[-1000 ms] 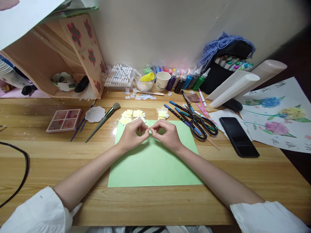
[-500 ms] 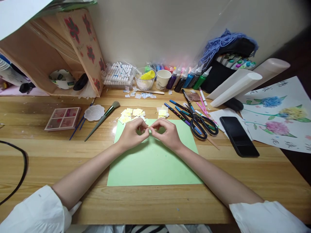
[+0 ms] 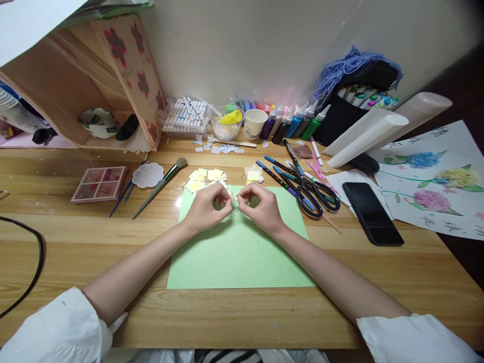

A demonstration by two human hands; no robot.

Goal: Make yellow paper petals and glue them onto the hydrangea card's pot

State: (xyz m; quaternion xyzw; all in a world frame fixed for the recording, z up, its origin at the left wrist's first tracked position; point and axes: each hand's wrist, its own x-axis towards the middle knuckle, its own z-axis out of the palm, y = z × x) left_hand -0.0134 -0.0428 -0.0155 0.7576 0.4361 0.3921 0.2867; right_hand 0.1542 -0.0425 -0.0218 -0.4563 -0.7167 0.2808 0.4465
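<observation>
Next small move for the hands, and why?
I'd probably close the slight gap between the right hand and left hand fingertips, so both can steady the small pale scrap. It's tiny, lies between the two pinches above the green paper's far edge, and it's too small to tell which hand grips it.

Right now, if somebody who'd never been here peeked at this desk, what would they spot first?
Probably the big light-green sheet in the middle of the wooden table, with the left hand and right hand close together over its far part, a tiny pale scrap at their fingertips. Next, the colourful flower drawing at the far right. Black-handled scissors lie among pens, right of the hands.
</observation>
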